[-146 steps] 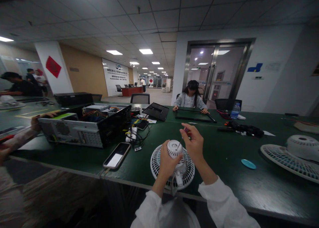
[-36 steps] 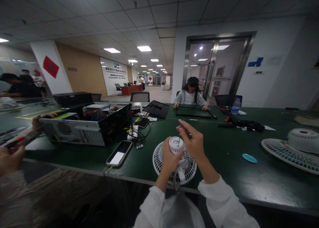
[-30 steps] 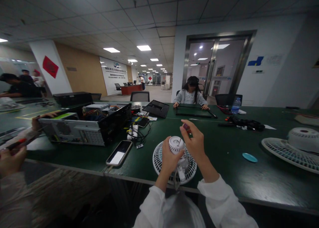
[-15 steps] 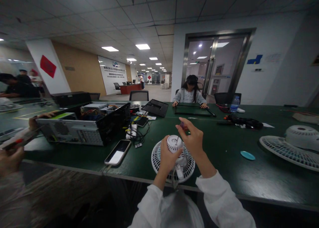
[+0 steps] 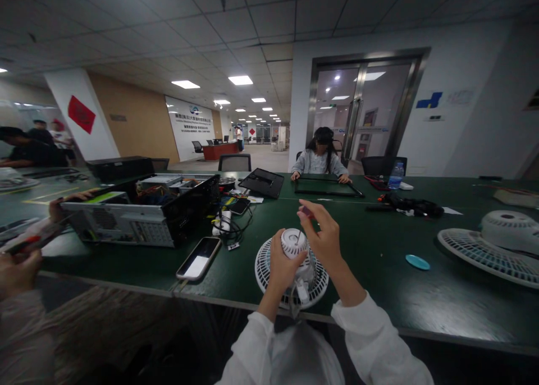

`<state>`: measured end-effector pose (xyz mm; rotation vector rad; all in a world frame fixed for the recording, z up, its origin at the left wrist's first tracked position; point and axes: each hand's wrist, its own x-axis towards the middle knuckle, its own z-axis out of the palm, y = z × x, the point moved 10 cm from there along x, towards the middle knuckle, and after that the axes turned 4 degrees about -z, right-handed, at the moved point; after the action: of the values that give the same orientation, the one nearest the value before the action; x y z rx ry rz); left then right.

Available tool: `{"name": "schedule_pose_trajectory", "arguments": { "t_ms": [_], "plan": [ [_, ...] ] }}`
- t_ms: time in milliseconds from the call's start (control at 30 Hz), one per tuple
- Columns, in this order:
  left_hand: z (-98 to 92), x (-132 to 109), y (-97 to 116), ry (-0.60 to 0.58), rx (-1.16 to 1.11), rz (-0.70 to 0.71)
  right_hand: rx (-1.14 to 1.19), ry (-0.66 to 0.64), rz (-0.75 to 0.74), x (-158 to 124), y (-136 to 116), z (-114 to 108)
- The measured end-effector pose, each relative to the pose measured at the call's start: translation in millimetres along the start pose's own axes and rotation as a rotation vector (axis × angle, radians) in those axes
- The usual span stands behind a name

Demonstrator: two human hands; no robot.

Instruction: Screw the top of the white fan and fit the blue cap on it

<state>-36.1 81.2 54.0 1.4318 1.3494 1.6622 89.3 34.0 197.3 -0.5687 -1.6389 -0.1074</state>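
A small white fan (image 5: pixel 269 264) lies grille-down at the near edge of the green table (image 5: pixel 379 261). My left hand (image 5: pixel 281 266) is wrapped round its white motor housing (image 5: pixel 293 241). My right hand (image 5: pixel 324 240) pinches a small screwdriver (image 5: pixel 304 219) with a red handle, its thin shaft pointing down into the top of the housing. Both my sleeves are white.
A phone (image 5: pixel 199 258) lies left of the fan, beside cables and an open computer case (image 5: pixel 138 211). A teal disc (image 5: pixel 418 261) and a larger fan part (image 5: pixel 497 244) lie to the right. A person sits across the table; another person's hand (image 5: pixel 17 267) holds a tool at far left.
My right hand's fingers have shifted round the screwdriver handle while its tip stays in the housing. The left hand keeps its hold. The view has drifted slightly.
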Motion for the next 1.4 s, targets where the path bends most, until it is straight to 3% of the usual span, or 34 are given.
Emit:
{"name": "schedule_pose_trajectory", "arguments": {
  "t_ms": [100, 300, 500, 733, 933, 1067, 1400],
  "plan": [
    [-0.5, -0.1, 0.3, -0.001, 0.002, -0.003, 0.075, -0.049, 0.041, -0.9, 1.2, 5.6],
    [-2.8, -1.0, 2.3, 0.019, -0.011, 0.004, -0.018, 0.052, 0.056, -2.5, 3.8, -4.9],
    [-0.4, -0.6, 0.0, 0.007, -0.013, -0.01, 0.116, -0.047, 0.081, -6.9, 5.7, 2.7],
    [-4.4, -1.0, 4.3, 0.032, -0.01, -0.005, -0.01, 0.092, 0.1, -8.9, 13.3, -13.4],
    [-2.6, -0.8, 3.4, 0.018, -0.001, 0.0, 0.037, -0.027, 0.054, -5.8, 12.0, -7.6],
    [-3.0, -0.8, 2.7, 0.024, -0.012, 0.007, -0.087, 0.013, 0.008, -4.0, 7.0, -12.0],
    [-2.0, -0.2, 3.3, 0.015, -0.008, 0.025, 0.093, -0.06, 0.122, -8.7, 18.0, 4.1]
  ]
}}
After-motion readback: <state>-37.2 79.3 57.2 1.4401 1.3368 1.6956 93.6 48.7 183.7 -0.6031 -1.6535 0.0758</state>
